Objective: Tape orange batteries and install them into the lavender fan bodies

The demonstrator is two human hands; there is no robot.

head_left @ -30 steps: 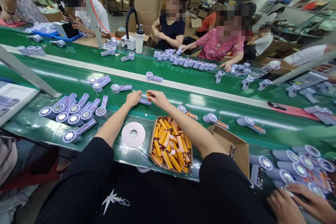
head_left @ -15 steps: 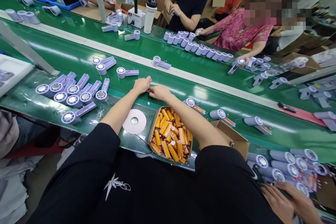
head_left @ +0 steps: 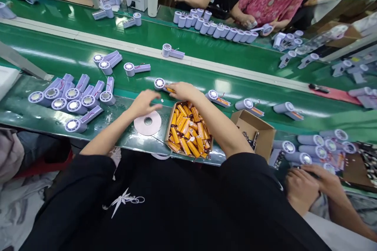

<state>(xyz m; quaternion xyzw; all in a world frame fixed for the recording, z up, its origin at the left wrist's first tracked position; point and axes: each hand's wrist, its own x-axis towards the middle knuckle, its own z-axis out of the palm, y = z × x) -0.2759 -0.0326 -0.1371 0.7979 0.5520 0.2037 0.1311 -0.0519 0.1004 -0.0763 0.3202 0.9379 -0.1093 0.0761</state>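
On the green belt in front of me lies a light purple handheld fan housing with a round silver-centred head and an orange battery in its handle. My right hand is on the handle end, its fingers closed over it; the fingertips are partly hidden. My left hand is apart from the housing, thumb and fingers spread, holding nothing. Below it a roll of white tape lies flat on the bench. Beside the roll, under my right forearm, stands a cardboard box full of orange-wrapped batteries.
Several housings with bare handles lie to the left. More, with orange batteries, are on the belt to the right. An open carton stands at the right, near a co-worker's hands. Other people sit across the belt.
My hands were together over a piece at the belt's near edge. Now my left hand has drawn back and opened, and the housing with its battery shows under my right hand. The view has tipped down.
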